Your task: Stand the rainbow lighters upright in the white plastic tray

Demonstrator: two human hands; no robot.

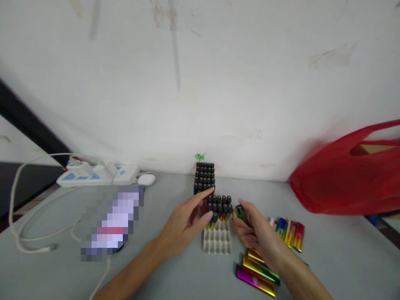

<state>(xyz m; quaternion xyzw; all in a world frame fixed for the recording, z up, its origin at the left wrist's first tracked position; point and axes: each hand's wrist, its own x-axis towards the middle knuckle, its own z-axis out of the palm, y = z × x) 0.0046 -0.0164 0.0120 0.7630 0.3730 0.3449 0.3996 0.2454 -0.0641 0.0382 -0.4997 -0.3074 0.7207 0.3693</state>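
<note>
A pale tray [217,243] with rows of round-edged slots stands on the grey table. Its far part holds several upright lighters [219,204] with black tops, while the near slots show bare. My left hand [184,223] is at the tray's left, thumb touching a black-topped lighter in the nearest filled row and index finger stretched toward the back. In my right hand [254,227], right of the tray, a green lighter [240,212] with a dark top is pinched between the fingers. Behind the tray stands a second block of upright black-topped lighters [204,177].
Shiny coloured lighters [256,281] lie at the front right, partly under my right forearm. More loose lighters [290,233] lie right of my hand. A red bag [346,179] sits far right. At left are a power strip [100,176], white cables and a blurred-out screen [115,221].
</note>
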